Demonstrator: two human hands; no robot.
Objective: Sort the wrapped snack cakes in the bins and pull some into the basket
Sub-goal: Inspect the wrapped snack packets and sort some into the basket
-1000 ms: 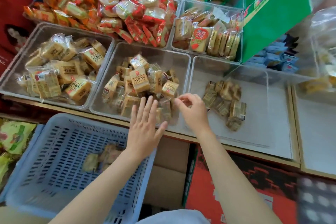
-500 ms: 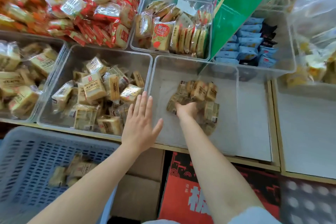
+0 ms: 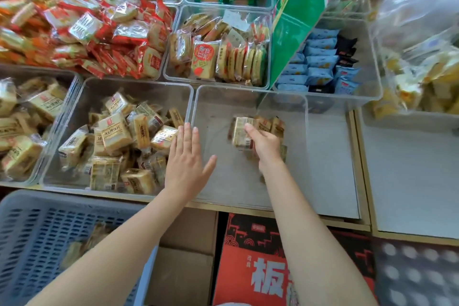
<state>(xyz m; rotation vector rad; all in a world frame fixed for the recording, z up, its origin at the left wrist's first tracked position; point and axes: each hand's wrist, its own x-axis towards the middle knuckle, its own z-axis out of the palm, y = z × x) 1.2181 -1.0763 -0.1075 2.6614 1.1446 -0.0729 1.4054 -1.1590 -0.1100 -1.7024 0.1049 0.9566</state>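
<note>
Surface: a shop display shelf with a pale wooden front edge point(image 3: 285, 212), lined with grey-white board and covered by clear plastic bins set side by side.
Right hand: the right hand point(image 3: 264, 144) reaches into the clear plastic bin at the centre point(image 3: 248, 97) and grasps a tan snack cake in a clear wrapper point(image 3: 242, 131), fingers curled round it; a few more like cakes lie just beyond and under the hand.
Left hand: the left hand point(image 3: 187, 161) is released, fingers straight and together, flat over the wall between the centre bin and the fuller clear bin to its left point(image 3: 134, 84).
Left bin: piled with wrapped tan cakes point(image 3: 115, 131) bearing printed labels.
Basket: a blue-grey slotted plastic basket point(image 3: 37, 228) stands near left, below the shelf, with a few wrapped cakes inside.
Far row: red-wrapped snacks point(image 3: 99, 40) far left, a green printed cardboard box point(image 3: 298, 15), blue snack packets point(image 3: 320, 64) to the right.
Below shelf: a plain brown cardboard box point(image 3: 186, 261) and a red printed carton point(image 3: 255, 263).
</note>
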